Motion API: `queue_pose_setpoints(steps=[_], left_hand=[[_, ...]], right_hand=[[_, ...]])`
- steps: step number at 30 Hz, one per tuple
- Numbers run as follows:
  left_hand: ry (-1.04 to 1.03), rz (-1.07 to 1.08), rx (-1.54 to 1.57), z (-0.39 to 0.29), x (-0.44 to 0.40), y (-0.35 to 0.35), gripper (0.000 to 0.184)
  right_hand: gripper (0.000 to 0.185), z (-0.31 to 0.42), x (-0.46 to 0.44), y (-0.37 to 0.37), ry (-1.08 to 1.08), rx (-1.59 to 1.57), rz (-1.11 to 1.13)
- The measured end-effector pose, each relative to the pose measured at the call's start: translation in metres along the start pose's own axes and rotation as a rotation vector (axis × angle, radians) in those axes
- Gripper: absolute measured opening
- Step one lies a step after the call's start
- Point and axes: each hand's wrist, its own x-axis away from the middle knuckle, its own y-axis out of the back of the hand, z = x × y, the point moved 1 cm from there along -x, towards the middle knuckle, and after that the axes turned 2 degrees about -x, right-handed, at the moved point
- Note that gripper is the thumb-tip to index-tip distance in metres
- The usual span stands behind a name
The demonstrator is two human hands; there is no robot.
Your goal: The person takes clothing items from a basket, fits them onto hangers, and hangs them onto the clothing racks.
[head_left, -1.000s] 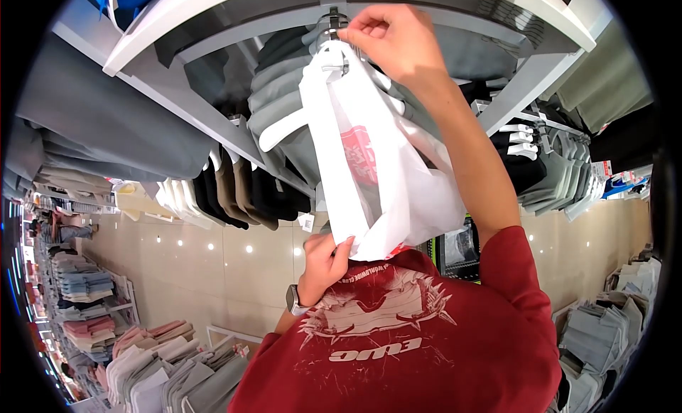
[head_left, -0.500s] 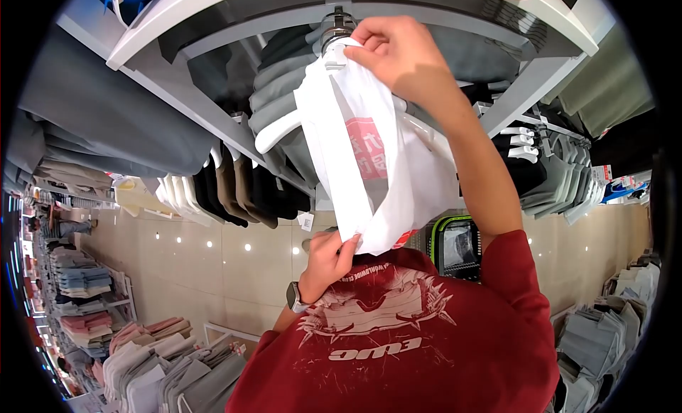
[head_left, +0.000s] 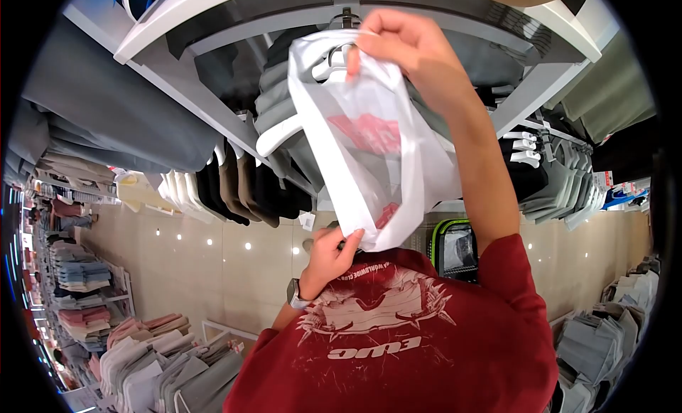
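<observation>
A thin white plastic bag [head_left: 423,164] with pink-red print is stretched between my two hands, its mouth open. My right hand [head_left: 398,40] pinches its upper edge near the rail. Lower down, my left hand [head_left: 330,256], with a watch on the wrist, pinches the bag's bottom edge between thumb and fingers. Just behind the bag is a white hanger [head_left: 279,134] on the rack, its arm sticking out on the left. Grey garments [head_left: 273,104] hang behind it, and the bag covers part of them.
A metal rack frame [head_left: 518,104] arches around my hands. Dark and brown clothes [head_left: 227,189] hang at left, grey ones [head_left: 561,175] at right. A black basket with a green rim [head_left: 435,246] is below the bag. Folded clothes [head_left: 85,278] are stacked at far left.
The bag's upper edge has been spread wider and lifted off the hanger's neck, showing its hook. My right hand has shifted slightly; my left hand keeps its hold.
</observation>
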Motion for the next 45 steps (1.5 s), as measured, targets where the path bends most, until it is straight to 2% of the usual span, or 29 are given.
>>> queue_pose_setpoints(steps=[1,4,6,8,9,11,12,13,15,19,24,29,31,32,35,37,39,40,41,43,45], left_hand=[[-0.001,0.001,-0.002,-0.002,0.000,0.002,0.011],[0.062,0.254,0.036,-0.009,-0.001,0.005,0.011],[0.101,0.299,0.061,-0.008,-0.001,0.003,0.012],[0.142,0.337,0.112,-0.003,-0.001,-0.008,0.019],[0.132,0.383,0.138,-0.001,-0.001,-0.012,0.019],[0.164,0.435,0.069,0.007,-0.003,-0.017,0.025],[0.205,0.453,0.134,0.009,-0.004,-0.022,0.027],[0.195,0.501,0.153,0.012,-0.005,-0.027,0.027],[0.324,0.509,0.223,0.015,-0.009,-0.040,0.024],[0.313,0.584,0.222,0.013,-0.022,-0.086,0.015],[0.300,0.729,0.168,0.001,-0.038,-0.154,0.018],[0.256,0.733,0.154,-0.016,-0.052,-0.211,0.024],[0.155,0.722,0.039,-0.021,-0.059,-0.228,0.023],[0.201,0.744,-0.012,-0.021,-0.064,-0.236,0.034],[0.147,0.689,0.108,-0.005,-0.073,-0.264,0.035],[0.136,0.730,0.071,-0.004,-0.082,-0.275,0.039],[0.055,0.551,0.070,-0.010,-0.088,-0.288,0.042],[0.058,0.532,0.054,-0.011,-0.094,-0.295,0.046],[0.065,0.536,0.065,-0.011,-0.101,-0.304,0.046],[0.060,0.601,0.289,-0.010,-0.118,-0.329,0.028],[-0.059,0.626,0.165,-0.007,-0.134,-0.352,0.021]], right_hand=[[0.017,-0.005,0.009,0.000,-0.024,-0.156,-0.007],[0.012,-0.017,0.051,0.007,-0.088,-0.187,0.029],[0.011,-0.024,0.082,0.013,-0.131,-0.201,0.013],[0.009,-0.032,0.118,0.025,-0.217,-0.327,-0.126],[0.009,-0.034,0.134,0.030,-0.194,-0.358,-0.174],[0.010,-0.034,0.169,0.040,-0.224,-0.369,-0.318],[0.010,-0.038,0.187,0.047,-0.251,-0.380,-0.374],[0.010,-0.040,0.202,0.051,-0.279,-0.319,-0.451],[0.012,-0.044,0.230,0.061,-0.332,-0.237,-0.557],[0.013,-0.055,0.291,0.089,-0.360,-0.144,-0.691],[0.011,-0.058,0.346,0.114,-0.459,-0.004,-0.800],[0.013,-0.067,0.364,0.116,-0.502,0.020,-0.737],[0.014,-0.070,0.367,0.119,-0.509,0.056,-0.741],[0.014,-0.070,0.368,0.121,-0.497,0.097,-0.724],[0.015,-0.068,0.370,0.126,-0.460,0.141,-0.738],[0.015,-0.063,0.372,0.130,-0.477,0.090,-0.736],[0.016,-0.060,0.376,0.141,-0.476,0.119,-0.748],[0.013,-0.060,0.379,0.148,-0.473,0.136,-0.717],[0.011,-0.059,0.383,0.154,-0.476,0.148,-0.683],[0.012,-0.060,0.389,0.177,-0.455,0.189,-0.704],[0.013,-0.070,0.395,0.205,-0.381,0.221,-0.766]])
